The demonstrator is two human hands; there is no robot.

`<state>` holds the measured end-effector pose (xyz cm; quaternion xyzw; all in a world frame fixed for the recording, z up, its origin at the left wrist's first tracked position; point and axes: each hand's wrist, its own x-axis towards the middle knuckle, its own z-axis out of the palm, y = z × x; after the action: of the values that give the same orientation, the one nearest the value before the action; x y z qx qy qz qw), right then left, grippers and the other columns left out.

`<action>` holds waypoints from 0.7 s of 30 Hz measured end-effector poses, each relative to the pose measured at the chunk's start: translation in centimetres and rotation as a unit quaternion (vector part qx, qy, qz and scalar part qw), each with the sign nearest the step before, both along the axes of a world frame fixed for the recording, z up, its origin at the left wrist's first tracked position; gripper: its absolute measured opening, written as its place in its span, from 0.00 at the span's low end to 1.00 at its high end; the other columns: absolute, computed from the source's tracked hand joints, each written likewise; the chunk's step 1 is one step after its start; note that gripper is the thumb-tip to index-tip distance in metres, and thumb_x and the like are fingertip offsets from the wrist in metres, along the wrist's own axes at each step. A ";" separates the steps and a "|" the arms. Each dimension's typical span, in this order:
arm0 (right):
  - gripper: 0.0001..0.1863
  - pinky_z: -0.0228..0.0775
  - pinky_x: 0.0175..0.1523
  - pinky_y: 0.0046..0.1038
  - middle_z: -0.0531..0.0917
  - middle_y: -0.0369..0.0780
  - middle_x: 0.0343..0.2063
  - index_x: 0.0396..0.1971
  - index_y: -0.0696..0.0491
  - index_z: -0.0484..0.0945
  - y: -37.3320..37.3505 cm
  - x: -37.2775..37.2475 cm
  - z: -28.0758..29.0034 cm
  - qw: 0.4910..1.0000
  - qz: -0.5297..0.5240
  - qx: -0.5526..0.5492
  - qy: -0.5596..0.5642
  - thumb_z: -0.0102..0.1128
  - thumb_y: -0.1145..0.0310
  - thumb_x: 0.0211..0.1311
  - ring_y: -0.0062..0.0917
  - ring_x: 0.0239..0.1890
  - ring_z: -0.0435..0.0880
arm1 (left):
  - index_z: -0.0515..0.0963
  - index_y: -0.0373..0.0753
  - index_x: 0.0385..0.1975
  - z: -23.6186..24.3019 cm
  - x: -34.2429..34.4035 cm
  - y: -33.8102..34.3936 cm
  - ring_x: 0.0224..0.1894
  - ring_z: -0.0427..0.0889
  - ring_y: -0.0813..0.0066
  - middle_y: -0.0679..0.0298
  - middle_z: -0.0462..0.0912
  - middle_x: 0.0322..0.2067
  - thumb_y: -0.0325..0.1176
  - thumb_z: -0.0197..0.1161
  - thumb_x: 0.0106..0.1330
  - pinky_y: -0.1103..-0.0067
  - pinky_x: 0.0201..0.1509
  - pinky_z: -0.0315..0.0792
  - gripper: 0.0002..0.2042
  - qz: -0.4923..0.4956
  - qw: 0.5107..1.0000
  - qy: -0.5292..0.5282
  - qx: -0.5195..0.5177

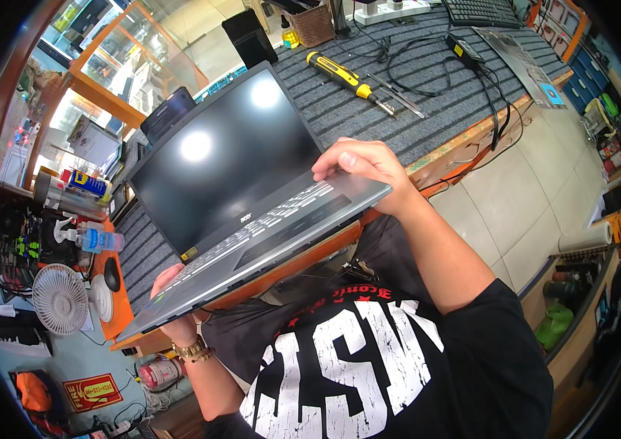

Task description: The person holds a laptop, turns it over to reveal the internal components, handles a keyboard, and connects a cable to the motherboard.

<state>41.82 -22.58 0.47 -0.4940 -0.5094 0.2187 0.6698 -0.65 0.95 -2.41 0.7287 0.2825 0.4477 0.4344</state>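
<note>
An opened dark grey laptop [233,157] is held up in both hands over the near edge of the workbench, its base tilted. The screen is dark and mirrors two bright lights. My right hand [369,164] grips the right side of the keyboard base, thumb and fingers near the hinge corner. With my left hand [173,300] I hold the base's left side; some fingers come up by the keyboard, and the rest are hidden beneath. On the ribbed grey mat [427,117] behind lie a yellow-and-black screwdriver [343,75] and thin metal tools [402,95].
Cables with a black power adapter [464,50] run over the bench's right side. A keyboard [482,12] and a wicker basket [312,25] stand at the back. To the left are a spray bottle [98,240], a computer mouse [112,274] and a white fan [61,300].
</note>
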 end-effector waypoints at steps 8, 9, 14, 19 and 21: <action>0.27 0.82 0.57 0.33 0.91 0.48 0.43 0.46 0.65 0.90 -0.1 0.1 0.0 1.000 0.002 -0.014 -0.001 0.49 0.57 0.86 0.32 0.47 0.90 | 0.87 0.25 0.50 -0.1 -0.1 0.1 0.63 0.87 0.54 0.46 0.88 0.59 0.69 0.38 0.86 0.61 0.73 0.80 0.45 0.002 1.000 -0.002 -0.008; 0.27 0.82 0.57 0.33 0.91 0.48 0.43 0.46 0.65 0.90 -0.1 0.1 0.0 1.000 0.004 -0.011 -0.001 0.49 0.57 0.86 0.32 0.47 0.90 | 0.87 0.25 0.50 -0.1 -0.1 0.1 0.63 0.87 0.54 0.46 0.88 0.59 0.69 0.39 0.86 0.61 0.73 0.80 0.44 0.001 1.000 -0.003 -0.007; 0.27 0.81 0.57 0.33 0.91 0.48 0.43 0.47 0.65 0.91 0.0 0.1 -0.1 1.000 0.007 -0.005 -0.002 0.49 0.57 0.85 0.32 0.46 0.90 | 0.87 0.25 0.50 -0.3 -0.4 0.3 0.64 0.87 0.54 0.45 0.88 0.59 0.69 0.40 0.86 0.61 0.73 0.79 0.44 -0.013 1.000 -0.012 -0.006; 0.27 0.81 0.57 0.32 0.91 0.48 0.43 0.47 0.65 0.91 -0.1 0.0 -0.2 1.000 0.007 -0.004 0.004 0.49 0.57 0.86 0.31 0.46 0.90 | 0.87 0.26 0.50 -0.3 -0.2 0.2 0.64 0.87 0.54 0.45 0.88 0.59 0.69 0.40 0.86 0.61 0.73 0.79 0.44 -0.009 1.000 -0.001 0.005; 0.27 0.81 0.57 0.32 0.91 0.47 0.43 0.46 0.65 0.90 -0.1 0.0 -0.1 1.000 0.007 -0.005 -0.002 0.49 0.57 0.86 0.31 0.46 0.90 | 0.87 0.26 0.49 -0.2 -0.3 0.2 0.64 0.87 0.54 0.46 0.88 0.59 0.68 0.39 0.86 0.61 0.72 0.79 0.44 -0.008 1.000 -0.003 -0.003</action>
<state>41.86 -22.65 0.42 -0.4941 -0.5128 0.2253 0.6649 -0.94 1.15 -2.62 0.7285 0.2763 0.4453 0.4412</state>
